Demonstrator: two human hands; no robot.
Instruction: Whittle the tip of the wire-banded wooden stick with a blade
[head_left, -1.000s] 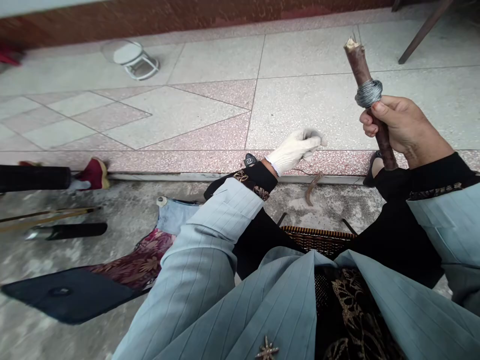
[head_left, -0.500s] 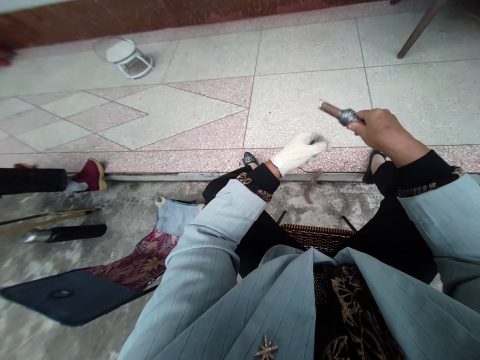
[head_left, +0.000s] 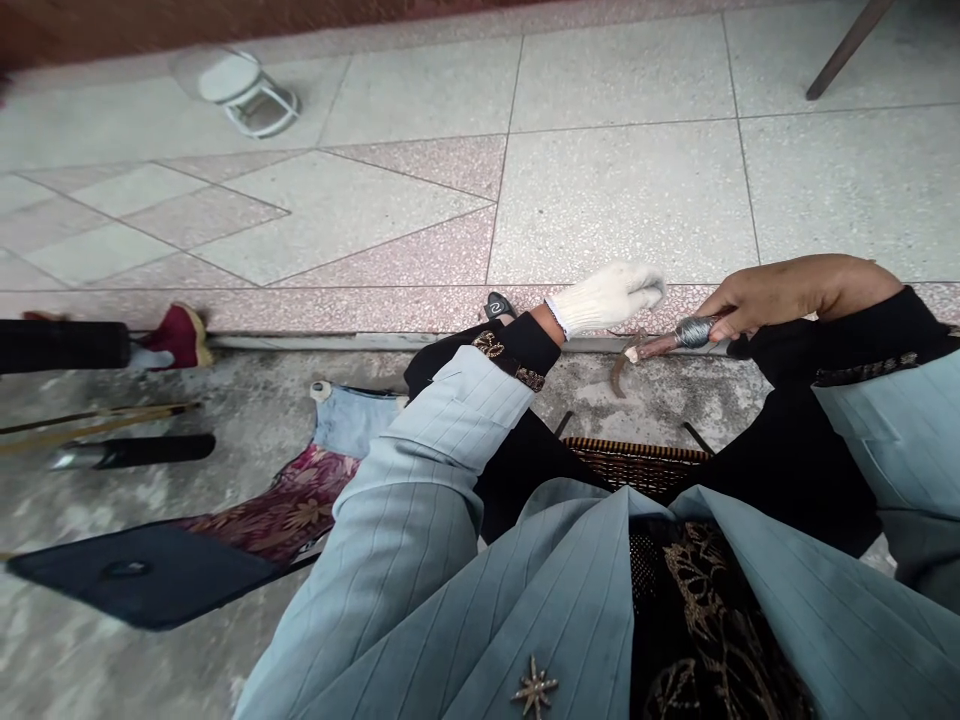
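My right hand (head_left: 787,295), bare, grips a short brown stick (head_left: 660,346) with grey wire (head_left: 694,331) wound thickly around its middle. The stick points left and slightly down, its pale broken end toward the ground. My left hand (head_left: 615,298) wears a white knit glove. Its fingers are curled together, and whatever they may pinch is hidden or too thin to see. Below the glove, a curved brown piece (head_left: 618,374) lies on the concrete, close to the stick's broken end in view; I cannot tell whether they touch.
A tiled step (head_left: 630,190) runs ahead, with a white stool (head_left: 255,95) at far left. Between my legs is a woven wicker seat (head_left: 637,462). A patterned cloth chair (head_left: 285,505), a black cylinder (head_left: 161,450) and another person's red shoe (head_left: 178,335) are left.
My right hand has swung the stick from upright down and left, so its broken end now sits low beside the curved piece. The gloved left hand has hardly moved.
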